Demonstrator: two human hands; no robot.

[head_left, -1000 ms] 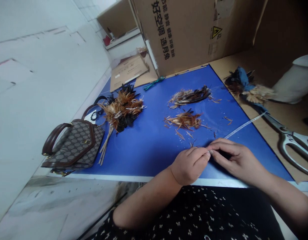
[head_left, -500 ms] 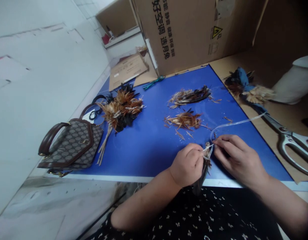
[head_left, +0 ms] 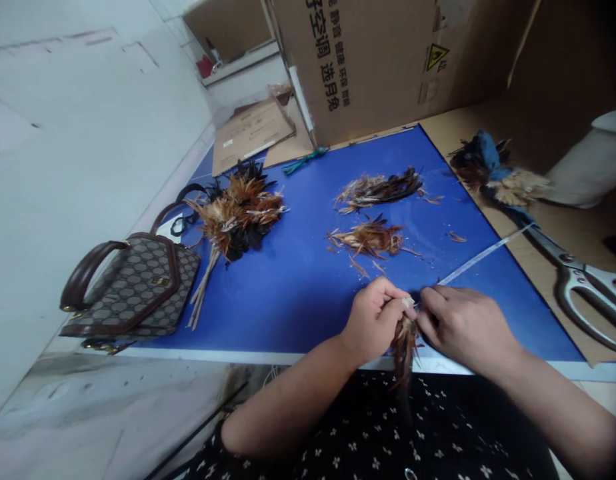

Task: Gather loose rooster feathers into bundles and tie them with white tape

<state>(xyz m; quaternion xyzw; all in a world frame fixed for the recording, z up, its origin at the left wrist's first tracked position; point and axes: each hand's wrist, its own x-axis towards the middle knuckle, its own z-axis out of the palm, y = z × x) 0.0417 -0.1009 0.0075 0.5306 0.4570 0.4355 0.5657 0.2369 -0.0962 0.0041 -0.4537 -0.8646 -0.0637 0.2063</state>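
Note:
My left hand (head_left: 377, 320) pinches the bound top of a small bunch of brown and dark feathers (head_left: 404, 350), which hangs down over the table's front edge. Close beside it, my right hand (head_left: 468, 327) is closed on a clear plastic strip (head_left: 481, 257). That strip stretches from my right fingers up to the scissors (head_left: 571, 263) at the right. Two loose feather piles lie beyond my hands: a brown one (head_left: 371, 239) and, farther back, a darker one (head_left: 383, 190). My fingers partly hide the binding.
A feather duster-like bundle with pale sticks (head_left: 238, 213) lies at left, behind a patterned handbag (head_left: 138, 287). A large cardboard box (head_left: 383, 60) stands at the back. At right are a blue-tied feather bundle (head_left: 488, 160) and a white roll-shaped object (head_left: 588, 167).
The strip has gone from a slack curve to a straight, taut line. The feather bunch has turned in my left hand, showing more brown feathers. My right hand has curled and moved slightly lower.

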